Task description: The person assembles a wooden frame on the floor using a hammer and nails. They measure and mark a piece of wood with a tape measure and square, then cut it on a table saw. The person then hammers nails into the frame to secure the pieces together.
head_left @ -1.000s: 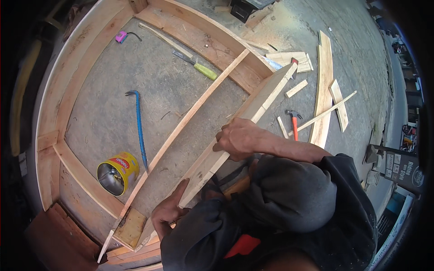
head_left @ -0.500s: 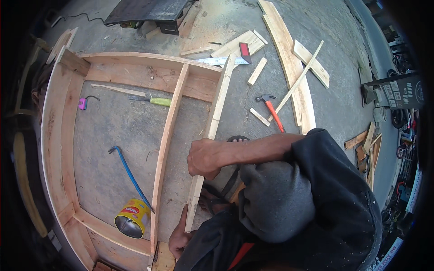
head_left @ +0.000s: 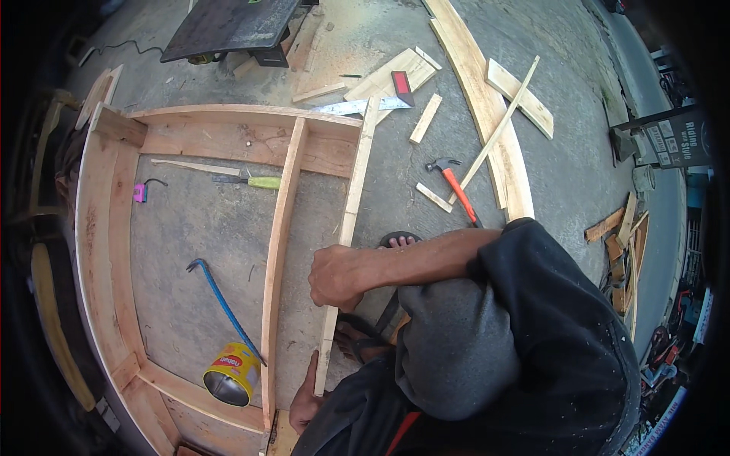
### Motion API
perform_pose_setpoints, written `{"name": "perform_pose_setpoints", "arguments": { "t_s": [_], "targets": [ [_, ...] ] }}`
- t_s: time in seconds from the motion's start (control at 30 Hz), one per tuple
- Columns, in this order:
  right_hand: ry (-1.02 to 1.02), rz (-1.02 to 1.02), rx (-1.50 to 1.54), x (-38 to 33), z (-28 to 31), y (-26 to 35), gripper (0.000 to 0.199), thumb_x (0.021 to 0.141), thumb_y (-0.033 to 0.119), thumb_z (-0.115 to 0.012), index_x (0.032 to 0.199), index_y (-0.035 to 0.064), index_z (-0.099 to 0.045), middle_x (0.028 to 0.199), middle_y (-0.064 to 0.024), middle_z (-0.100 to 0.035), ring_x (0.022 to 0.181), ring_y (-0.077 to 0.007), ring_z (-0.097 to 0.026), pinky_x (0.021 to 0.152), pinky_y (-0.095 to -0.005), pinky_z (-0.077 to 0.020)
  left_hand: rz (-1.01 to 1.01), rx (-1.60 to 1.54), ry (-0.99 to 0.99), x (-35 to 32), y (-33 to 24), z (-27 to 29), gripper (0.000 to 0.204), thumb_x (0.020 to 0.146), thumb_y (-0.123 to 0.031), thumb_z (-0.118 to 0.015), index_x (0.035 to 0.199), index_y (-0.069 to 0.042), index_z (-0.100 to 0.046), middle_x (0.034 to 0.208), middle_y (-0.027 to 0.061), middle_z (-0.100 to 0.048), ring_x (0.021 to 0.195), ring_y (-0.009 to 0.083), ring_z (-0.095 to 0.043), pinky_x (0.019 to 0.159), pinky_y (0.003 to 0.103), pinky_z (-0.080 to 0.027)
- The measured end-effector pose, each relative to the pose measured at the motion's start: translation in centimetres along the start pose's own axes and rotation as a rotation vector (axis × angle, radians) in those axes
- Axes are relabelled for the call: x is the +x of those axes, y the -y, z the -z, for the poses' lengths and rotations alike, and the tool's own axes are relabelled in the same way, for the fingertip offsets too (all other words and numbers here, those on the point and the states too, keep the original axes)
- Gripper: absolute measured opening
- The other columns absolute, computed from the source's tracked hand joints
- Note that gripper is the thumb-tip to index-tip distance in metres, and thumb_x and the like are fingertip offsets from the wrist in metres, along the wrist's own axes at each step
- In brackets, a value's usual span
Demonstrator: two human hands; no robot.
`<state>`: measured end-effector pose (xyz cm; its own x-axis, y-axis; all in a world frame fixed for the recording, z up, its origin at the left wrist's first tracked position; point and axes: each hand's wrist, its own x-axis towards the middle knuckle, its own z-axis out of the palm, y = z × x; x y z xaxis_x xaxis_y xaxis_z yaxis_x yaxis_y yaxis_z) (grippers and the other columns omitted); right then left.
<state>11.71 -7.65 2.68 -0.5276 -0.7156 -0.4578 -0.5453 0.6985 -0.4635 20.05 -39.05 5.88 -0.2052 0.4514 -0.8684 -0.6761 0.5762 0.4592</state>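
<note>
So, a long thin wooden slat [head_left: 351,205] is being held over the big wooden frame [head_left: 106,251] that's laid flat on the concrete floor [head_left: 578,167]. The right hand [head_left: 334,275] is wrapped around the slat a bit below its middle, fingers curled shut on it. The left hand [head_left: 304,399] is seen down at the slat's near end, touching it at the frame's bottom edge, but whether it's gripped or just steadied there can't be told, since most of that hand is hidden by the dark sleeve. The slat's far end is rested on the frame's top board, right at its outer corner, so the slat is run just beside the frame's middle rail [head_left: 280,258] and roughly in line with it.

Inside the frame, a blue pry bar [head_left: 220,300] is laid on the floor, with a yellow tin can [head_left: 230,374] near its lower tip. A chisel with a green handle [head_left: 247,181] and a small pink thing [head_left: 140,192] are found up near the frame's top board. Outside the frame, off the slat's side, a hammer with a red handle [head_left: 456,190] is lying among loose wood offcuts [head_left: 426,118] and curved planks [head_left: 487,114]. A sandalled foot [head_left: 399,241] is tucked just beside the slat
</note>
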Motion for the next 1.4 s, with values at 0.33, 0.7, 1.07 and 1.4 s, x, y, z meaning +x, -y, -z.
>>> {"name": "perform_pose_setpoints", "arguments": {
  "t_s": [0.33,0.7,1.07,1.4],
  "targets": [
    [-0.055,0.025,0.042,0.0,-0.2,-0.3,0.024,0.074,0.018,-0.072,0.097,0.0110,-0.077,0.094,-0.0113,-0.077,0.098,-0.0325,-0.074,0.084,-0.0443,-0.0590,0.074,0.131,0.081,1.3,1.6,2.2,0.116,0.076,0.012,-0.073,0.167,-0.013,-0.008,0.158,0.0181,-0.044,0.136,0.0188,-0.049,0.108,0.025,-0.038],
    [-0.052,0.036,0.038,0.1,-0.2,-0.2,0.023,0.075,0.014,-0.071,0.097,0.0102,-0.077,0.093,-0.0121,-0.076,0.098,-0.0333,-0.074,0.084,-0.0433,-0.0590,0.038,0.387,-0.105,0.7,0.7,0.7,0.107,0.082,-0.008,-0.082,0.167,-0.018,-0.017,0.156,0.0184,-0.049,0.142,0.0244,-0.048,0.114,0.028,-0.035],
    [-0.075,0.036,0.045,0.1,-0.5,-0.4,0.024,0.072,0.015,-0.073,0.094,0.0103,-0.079,0.091,-0.0110,-0.077,0.098,-0.0318,-0.074,0.083,-0.0429,-0.0591,-0.054,0.471,-0.147,2.0,2.9,1.7,0.097,0.084,-0.027,-0.080,0.164,-0.016,-0.026,0.155,0.0198,-0.049,0.141,0.0292,-0.051,0.115,0.032,-0.037],
    [-0.140,0.051,0.066,-0.2,-1.0,-0.2,0.024,0.069,0.016,-0.075,0.092,0.0094,-0.080,0.093,-0.0102,-0.078,0.098,-0.0322,-0.074,0.084,-0.0426,-0.0592,-0.039,0.447,-0.204,4.0,2.7,1.3,0.094,0.085,-0.029,-0.081,0.163,-0.016,-0.030,0.153,0.0190,-0.051,0.139,0.0272,-0.052,0.114,0.032,-0.037]
  ]
}}
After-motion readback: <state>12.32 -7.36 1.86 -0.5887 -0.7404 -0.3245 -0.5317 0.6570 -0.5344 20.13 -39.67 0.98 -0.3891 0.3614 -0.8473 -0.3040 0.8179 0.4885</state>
